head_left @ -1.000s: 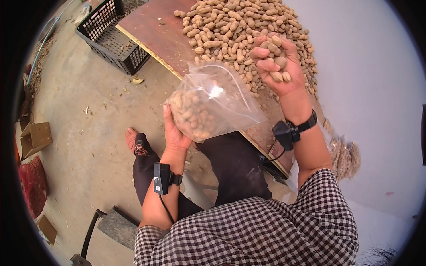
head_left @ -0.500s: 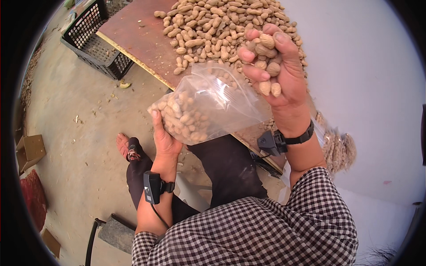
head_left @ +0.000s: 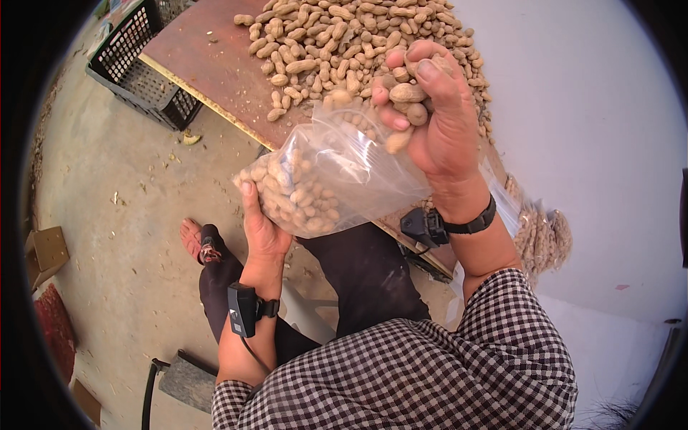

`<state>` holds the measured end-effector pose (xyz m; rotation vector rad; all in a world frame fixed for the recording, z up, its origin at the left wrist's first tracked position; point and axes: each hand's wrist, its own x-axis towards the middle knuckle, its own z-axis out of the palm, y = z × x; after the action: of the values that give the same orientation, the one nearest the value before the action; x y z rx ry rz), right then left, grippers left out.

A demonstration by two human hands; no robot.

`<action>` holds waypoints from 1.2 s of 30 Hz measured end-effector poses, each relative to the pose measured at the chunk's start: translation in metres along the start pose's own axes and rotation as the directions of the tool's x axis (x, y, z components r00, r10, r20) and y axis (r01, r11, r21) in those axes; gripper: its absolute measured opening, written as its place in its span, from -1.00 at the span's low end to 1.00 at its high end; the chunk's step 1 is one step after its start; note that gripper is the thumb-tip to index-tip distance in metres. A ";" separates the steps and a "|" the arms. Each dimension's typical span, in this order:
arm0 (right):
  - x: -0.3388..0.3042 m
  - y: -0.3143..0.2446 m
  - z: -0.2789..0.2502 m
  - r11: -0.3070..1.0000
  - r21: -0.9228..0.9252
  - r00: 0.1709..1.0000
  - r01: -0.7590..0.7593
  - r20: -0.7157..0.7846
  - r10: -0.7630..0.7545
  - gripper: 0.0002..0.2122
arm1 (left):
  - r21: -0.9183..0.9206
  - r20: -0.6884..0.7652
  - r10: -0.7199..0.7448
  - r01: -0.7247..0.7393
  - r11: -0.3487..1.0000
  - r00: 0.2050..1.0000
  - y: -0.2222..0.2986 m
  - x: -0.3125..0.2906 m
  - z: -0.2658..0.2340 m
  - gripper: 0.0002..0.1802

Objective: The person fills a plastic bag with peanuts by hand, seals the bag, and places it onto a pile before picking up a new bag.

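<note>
**Clear Bag Part-Filled; Loose Peanuts Remain on the Table**

Clock positions are taken from the centre of the view, 12 at the top.

Status: The clear bag [head_left: 358,163], just toward 11 o'clock from centre, holds peanuts in its left-hand portion; the remainder is slack film. The left hand [head_left: 266,233], at 9 o'clock, grips the bag with the thumb over its near side. The right hand [head_left: 448,136], at 2 o'clock, is curled around a handful of peanuts [head_left: 408,93] beside the bag's loose end.

Remaining: Filling appears to be partway complete. The handful is not yet in the bag, the bag is not sealed, and a large pile of peanuts [head_left: 351,32] lies on the table [head_left: 193,64] at 12 o'clock.

Limits of view: The left fingers are hidden beneath the bag. Glare on the film obscures the exact edge of the opening. The right hand covers part of its load. The pile is cut off at the top edge. The plastic-wrapped bundle [head_left: 541,240] at 3 o'clock seems to contain peanuts, but its count and closure cannot be determined.
</note>
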<state>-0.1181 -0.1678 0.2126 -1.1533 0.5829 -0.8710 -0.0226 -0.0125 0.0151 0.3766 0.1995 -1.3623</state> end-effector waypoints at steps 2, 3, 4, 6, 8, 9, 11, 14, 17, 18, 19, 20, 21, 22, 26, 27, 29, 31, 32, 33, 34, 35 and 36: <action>-0.001 -0.001 0.001 1.000 -0.020 1.000 0.014 -0.016 -0.015 -0.85 | -0.011 0.006 0.005 -0.004 1.000 1.000 0.000 0.001 0.001 -0.25; -0.002 -0.002 0.001 0.999 -0.047 1.000 0.024 0.014 -0.024 -0.84 | -0.012 0.006 0.003 -0.003 1.000 1.000 -0.001 0.001 0.000 -0.25; -0.003 -0.003 0.000 0.997 -0.074 0.999 0.035 0.044 -0.032 -0.84 | -0.023 0.029 -0.020 0.020 1.000 0.999 0.000 0.002 -0.003 -0.24; -0.006 -0.011 -0.004 0.991 -0.128 0.995 -0.037 0.088 0.048 -0.83 | -0.033 0.051 -0.043 0.045 0.998 0.998 0.000 0.002 -0.003 -0.24; -0.010 -0.013 -0.003 0.977 -0.184 0.983 -0.104 0.127 0.129 -0.82 | -0.026 0.061 -0.021 0.023 0.999 0.998 -0.001 0.002 0.000 -0.23; -0.012 -0.012 0.002 0.978 -0.190 0.990 -0.084 0.092 0.103 -0.82 | -0.024 0.056 -0.020 0.021 0.999 0.998 0.000 0.001 0.000 -0.23; -0.016 -0.010 0.007 0.979 -0.193 0.995 -0.066 0.056 0.078 -0.83 | -0.009 0.038 0.000 0.000 1.000 0.999 0.002 0.000 0.002 -0.25; -0.020 -0.013 0.004 0.948 -0.313 0.992 -0.057 0.092 0.090 -0.81 | -0.030 0.035 -0.008 0.009 1.000 0.999 -0.001 0.001 0.004 -0.27; -0.023 -0.014 0.004 0.921 -0.386 0.980 -0.042 0.164 0.113 -0.77 | -0.082 0.134 -0.034 0.045 0.996 0.990 0.000 0.001 -0.001 -0.27; -0.024 -0.014 0.004 0.914 -0.405 0.973 -0.009 0.205 0.101 -0.76 | -0.079 0.132 -0.032 0.043 0.996 0.991 0.001 0.001 -0.001 -0.27; -0.024 -0.014 0.005 0.906 -0.423 0.965 0.024 0.247 0.089 -0.74 | -0.067 0.117 -0.028 0.036 0.997 0.993 0.002 0.001 -0.001 -0.27; -0.024 -0.013 0.007 0.908 -0.418 0.965 0.024 0.248 0.088 -0.74 | -0.055 0.102 -0.024 0.029 0.998 0.995 0.003 0.001 0.000 -0.26; -0.024 -0.012 0.008 0.919 -0.393 0.965 0.037 0.252 0.069 -0.73 | -0.055 0.099 -0.025 0.030 0.998 0.995 0.002 0.002 0.001 -0.26; -0.024 -0.011 0.009 0.929 -0.367 0.966 0.049 0.255 0.050 -0.73 | -0.060 0.087 -0.027 0.032 0.998 0.996 0.002 0.002 0.002 -0.25; -0.027 -0.014 0.008 0.921 -0.389 0.976 0.026 0.208 0.060 -0.75 | -0.082 0.075 -0.038 0.044 0.996 0.996 -0.001 0.004 0.006 -0.23; -0.027 -0.015 0.008 0.940 -0.338 0.971 0.039 0.233 0.044 -0.77 | -0.079 0.072 -0.033 0.039 0.996 0.997 0.001 0.003 0.004 -0.23; -0.028 -0.019 0.008 0.959 -0.279 0.964 0.050 0.264 0.026 -0.79 | -0.091 0.052 -0.052 0.057 0.994 0.997 0.003 0.002 0.000 -0.22; -0.025 -0.025 0.009 0.991 -0.116 0.964 0.060 0.265 -0.027 -0.79 | -0.112 0.029 -0.054 0.057 0.992 0.998 0.004 0.002 -0.002 -0.23; -0.021 -0.028 0.004 0.992 -0.109 0.961 0.065 0.275 -0.033 -0.79 | -0.137 0.003 -0.064 0.064 0.988 0.998 0.004 0.000 -0.003 -0.24; -0.015 -0.031 -0.008 0.991 -0.107 0.968 0.079 0.244 -0.051 -0.77 | -0.135 0.015 -0.064 0.066 0.989 0.998 0.001 0.003 0.001 -0.24; -0.007 -0.032 -0.014 0.991 -0.097 0.974 0.090 0.217 -0.067 -0.75 | -0.124 -0.018 -0.068 0.065 0.990 0.998 0.002 0.001 0.004 -0.23; 0.000 -0.032 -0.016 0.985 -0.160 0.989 0.058 0.142 -0.035 -0.75 | -0.113 -0.050 -0.071 0.065 0.991 0.996 0.004 0.001 0.006 -0.21; 0.008 -0.026 -0.017 0.987 -0.150 0.988 0.062 0.149 -0.040 -0.75 | -0.105 -0.050 -0.061 0.055 0.993 0.997 0.007 -0.001 0.001 -0.21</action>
<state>-0.1350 -0.1874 0.2320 -1.3657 0.5095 -0.7881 -0.0163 -0.0114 0.0175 0.3224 0.3264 -1.3941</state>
